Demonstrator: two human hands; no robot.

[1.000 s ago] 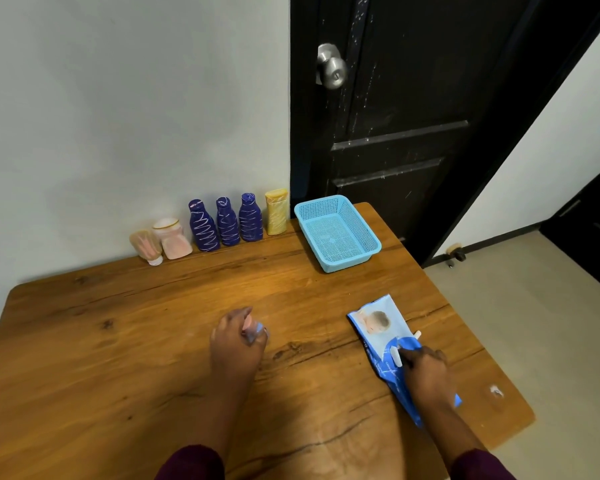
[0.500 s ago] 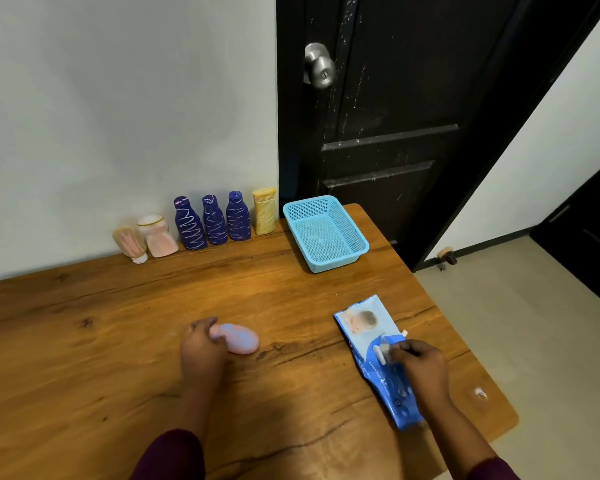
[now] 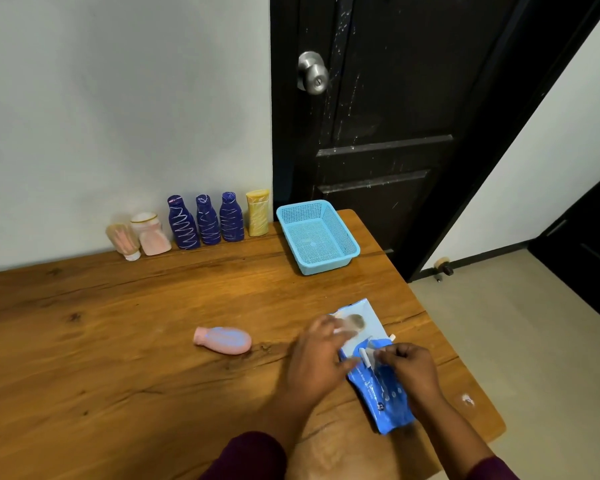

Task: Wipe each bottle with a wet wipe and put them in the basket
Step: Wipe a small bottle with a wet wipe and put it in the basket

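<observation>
Bottles line the wall at the back of a wooden table [image 3: 101,358]. From the left they are a tan bottle [image 3: 123,239] leaning upside down on its white cap, a pink wide-topped bottle [image 3: 150,233], a first dark blue bottle [image 3: 183,223], a second dark blue bottle [image 3: 208,220], a third dark blue bottle [image 3: 231,218], all three scribbled with pale lines, and a yellow bottle [image 3: 257,213]. A pink bottle with blue marking [image 3: 222,340] lies on its side near the middle of the table, neck to the left. It is well apart from the row and apart from both hands.

At the far right corner a blue mesh basket [image 3: 328,267] sits just beside the yellow bottle, before a dark door [image 3: 395,98] with a metal knob [image 3: 312,73].

Nearer the person, the left hand [image 3: 317,358], blurred, lies with fingers outstretched on the upper end of a blue wet-wipe pack [image 3: 378,386], which lies flat near the table's right edge. The right hand [image 3: 409,370] has its fingers curled at the pack's opening, pinching beside the raised white flap [image 3: 365,356]. Whether a wipe is between the fingers cannot be told. Dark red sleeves show at the bottom edge.
</observation>
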